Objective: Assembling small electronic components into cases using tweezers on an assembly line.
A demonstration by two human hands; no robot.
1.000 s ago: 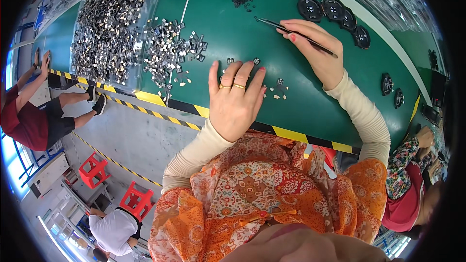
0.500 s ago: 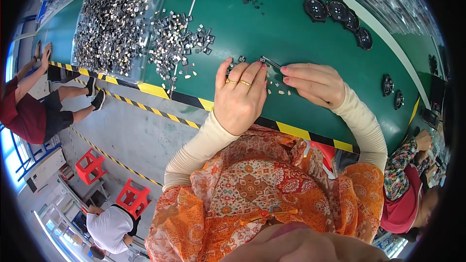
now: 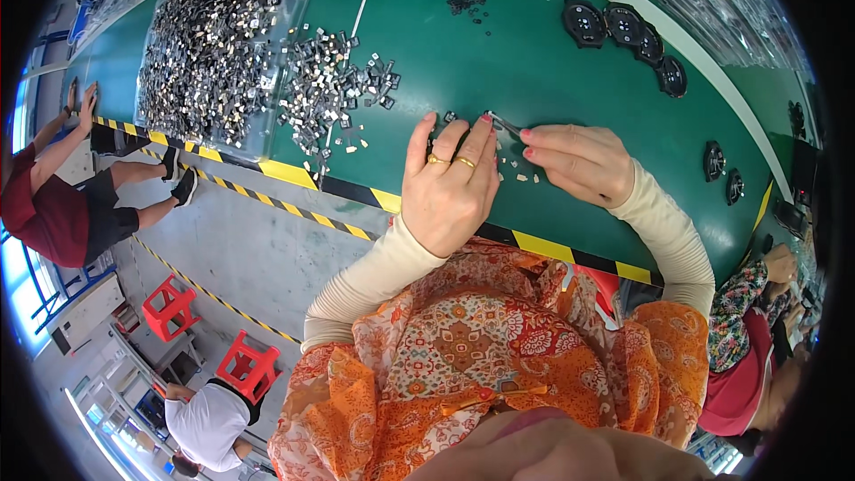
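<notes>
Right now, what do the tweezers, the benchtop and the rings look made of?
Tweezers in the right hand: probably metal, going by the slim, stiff shape and greyish glint.
Benchtop: smooth, satin green surface with soft reflections; rubber mat or laminate, can't tell which.
Rings on the left hand: gold-coloured metal, polished, given the bright highlights; solid or plated unclear.

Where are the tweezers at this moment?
In the head view, the tweezers are right of centre in the upper half, over the green table, held in the right hand with their tip at the left hand's fingertips.
</notes>
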